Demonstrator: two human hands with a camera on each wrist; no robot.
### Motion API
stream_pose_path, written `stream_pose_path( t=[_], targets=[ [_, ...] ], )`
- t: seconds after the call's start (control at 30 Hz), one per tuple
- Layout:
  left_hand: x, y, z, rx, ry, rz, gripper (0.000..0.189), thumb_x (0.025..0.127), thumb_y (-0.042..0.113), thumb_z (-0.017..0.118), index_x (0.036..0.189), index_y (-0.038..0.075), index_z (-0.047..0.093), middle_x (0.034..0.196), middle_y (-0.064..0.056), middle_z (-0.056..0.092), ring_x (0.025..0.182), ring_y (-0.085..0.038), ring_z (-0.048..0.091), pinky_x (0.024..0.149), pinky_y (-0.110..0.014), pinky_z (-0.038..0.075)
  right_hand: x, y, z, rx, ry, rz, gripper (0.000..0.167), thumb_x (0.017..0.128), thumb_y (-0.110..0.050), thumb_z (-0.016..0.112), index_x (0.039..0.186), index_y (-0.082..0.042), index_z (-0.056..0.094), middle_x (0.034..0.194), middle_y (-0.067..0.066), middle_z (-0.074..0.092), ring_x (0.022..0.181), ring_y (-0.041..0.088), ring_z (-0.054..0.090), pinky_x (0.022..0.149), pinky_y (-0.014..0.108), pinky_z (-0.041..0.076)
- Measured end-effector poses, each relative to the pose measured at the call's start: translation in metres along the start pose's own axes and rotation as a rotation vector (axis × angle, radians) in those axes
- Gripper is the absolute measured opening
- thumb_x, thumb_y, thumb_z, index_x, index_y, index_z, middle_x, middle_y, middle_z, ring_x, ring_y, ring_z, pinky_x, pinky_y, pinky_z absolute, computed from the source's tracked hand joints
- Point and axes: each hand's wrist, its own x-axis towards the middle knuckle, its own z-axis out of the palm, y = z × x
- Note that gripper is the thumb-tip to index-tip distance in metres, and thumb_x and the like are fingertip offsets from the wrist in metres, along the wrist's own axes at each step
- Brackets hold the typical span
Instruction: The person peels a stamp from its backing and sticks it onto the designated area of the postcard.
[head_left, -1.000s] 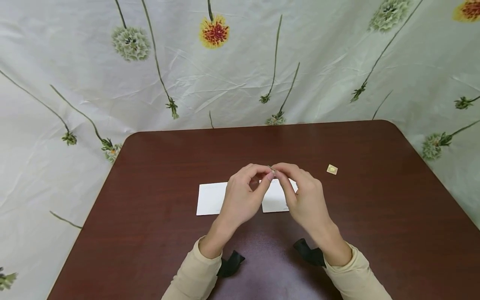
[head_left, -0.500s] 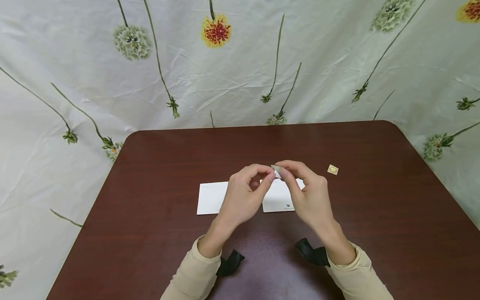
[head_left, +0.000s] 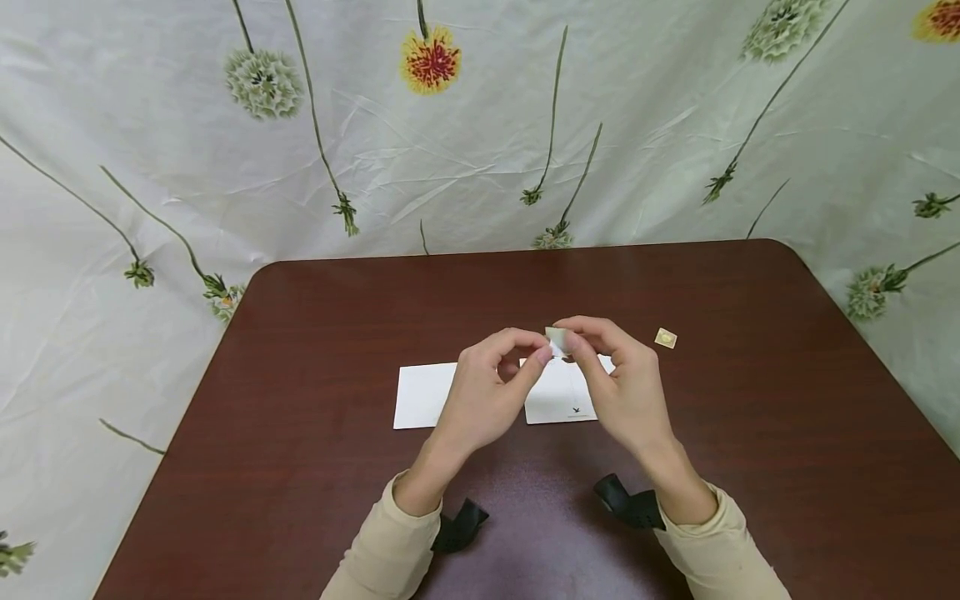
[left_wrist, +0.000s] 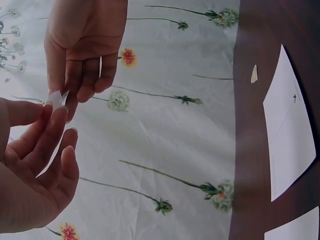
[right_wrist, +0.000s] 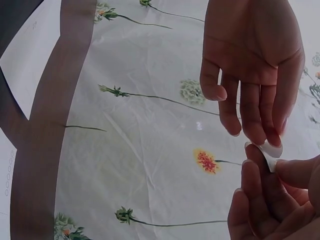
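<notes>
Both hands meet above the table over the right white card (head_left: pixel 551 396). Between their fingertips is a small paper sticker (head_left: pixel 558 337), with a pale greyish face and a bright white layer that bends away from it. My left hand (head_left: pixel 491 387) pinches its left side between thumb and index finger. On the other side, my right hand (head_left: pixel 622 379) grips it with thumb and forefinger. The left wrist view shows the white paper (left_wrist: pixel 57 99) folded between both sets of fingertips. A curled white edge (right_wrist: pixel 270 155) shows in the right wrist view.
A second white card (head_left: pixel 424 397) lies to the left, partly behind the left hand. Farther right on the brown table (head_left: pixel 750 400) is a small yellowish square (head_left: pixel 665 338). Black straps (head_left: pixel 628 502) hang at both wrists. A flowered cloth (head_left: pixel 480 125) covers the background.
The right hand has moved slightly right and up, away from the left. More of the sticker's pale face and its white layer now shows between the fingertips. The left hand stays nearly still.
</notes>
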Motion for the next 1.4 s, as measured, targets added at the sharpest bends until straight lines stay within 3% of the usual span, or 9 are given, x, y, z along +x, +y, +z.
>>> stream_pose_path(
  t=[0.33, 0.5, 0.67, 0.9, 1.03, 1.17, 1.27, 1.4],
  targets=[
    [-0.001, 0.003, -0.007, -0.059, -0.036, -0.04, 0.007, 0.091, 0.007, 0.065, 0.095, 0.004, 0.069, 0.084, -0.001, 0.066, 0.068, -0.012, 0.056, 0.06, -0.028, 0.048, 0.004, 0.0, -0.004, 0.057, 0.02, 0.088, 0.014, 0.091, 0.005, 0.06, 0.103, 0.003, 0.067, 0.086, 0.012, 0.07, 0.074, 0.011, 0.065, 0.067, 0.022, 0.048],
    [0.0, 0.004, -0.008, -0.059, -0.041, -0.051, 0.007, 0.091, 0.007, 0.065, 0.095, 0.003, 0.069, 0.083, -0.001, 0.065, 0.067, -0.012, 0.055, 0.059, -0.027, 0.046, 0.006, 0.0, -0.007, 0.083, 0.075, 0.067, 0.015, 0.09, 0.007, 0.06, 0.103, 0.006, 0.066, 0.083, 0.018, 0.069, 0.075, 0.009, 0.067, 0.063, 0.02, 0.049],
    [0.0, 0.003, -0.01, -0.048, -0.038, -0.063, 0.008, 0.091, 0.008, 0.065, 0.095, 0.004, 0.07, 0.083, 0.0, 0.065, 0.065, -0.013, 0.053, 0.058, -0.024, 0.044, 0.008, -0.001, -0.008, 0.071, 0.107, 0.039, 0.015, 0.09, 0.008, 0.06, 0.103, 0.008, 0.066, 0.084, 0.019, 0.069, 0.075, 0.01, 0.067, 0.069, 0.021, 0.051],
    [0.002, -0.005, -0.016, -0.003, -0.043, -0.06, 0.008, 0.09, 0.007, 0.066, 0.095, 0.006, 0.072, 0.082, 0.002, 0.066, 0.062, -0.013, 0.053, 0.058, -0.025, 0.045, 0.008, -0.003, -0.009, 0.047, 0.165, 0.005, 0.015, 0.09, 0.007, 0.06, 0.104, 0.007, 0.067, 0.089, 0.006, 0.068, 0.072, 0.01, 0.059, 0.066, 0.019, 0.046],
    [0.006, -0.012, -0.024, 0.037, -0.039, -0.073, 0.009, 0.089, 0.007, 0.067, 0.095, 0.005, 0.073, 0.084, 0.001, 0.069, 0.067, -0.012, 0.059, 0.063, -0.026, 0.048, 0.007, -0.004, -0.012, -0.035, 0.219, -0.086, 0.017, 0.086, 0.011, 0.062, 0.101, 0.005, 0.069, 0.088, 0.005, 0.067, 0.068, 0.008, 0.054, 0.06, 0.018, 0.04],
    [0.01, -0.026, -0.039, 0.049, -0.018, -0.145, 0.012, 0.089, 0.009, 0.068, 0.098, 0.003, 0.073, 0.085, -0.005, 0.07, 0.072, -0.016, 0.064, 0.063, -0.026, 0.048, 0.007, -0.005, -0.014, -0.1, 0.225, -0.165, 0.02, 0.082, 0.015, 0.065, 0.098, 0.004, 0.07, 0.085, 0.011, 0.068, 0.071, 0.008, 0.056, 0.065, 0.018, 0.041],
    [0.013, -0.037, -0.052, 0.061, 0.005, -0.201, 0.014, 0.089, 0.01, 0.068, 0.099, 0.002, 0.073, 0.085, -0.008, 0.07, 0.072, -0.019, 0.063, 0.06, -0.025, 0.045, 0.007, -0.006, -0.013, -0.101, 0.2, -0.179, 0.021, 0.081, 0.016, 0.065, 0.097, 0.004, 0.07, 0.086, 0.012, 0.069, 0.074, 0.008, 0.057, 0.068, 0.018, 0.043],
    [0.015, -0.048, -0.068, 0.081, 0.031, -0.246, 0.016, 0.091, 0.012, 0.067, 0.101, 0.001, 0.072, 0.087, -0.011, 0.07, 0.073, -0.018, 0.062, 0.061, -0.026, 0.044, 0.006, -0.006, -0.012, -0.085, 0.169, -0.159, 0.022, 0.081, 0.016, 0.065, 0.099, 0.004, 0.069, 0.085, 0.009, 0.068, 0.069, 0.007, 0.054, 0.062, 0.018, 0.04]
  ],
)
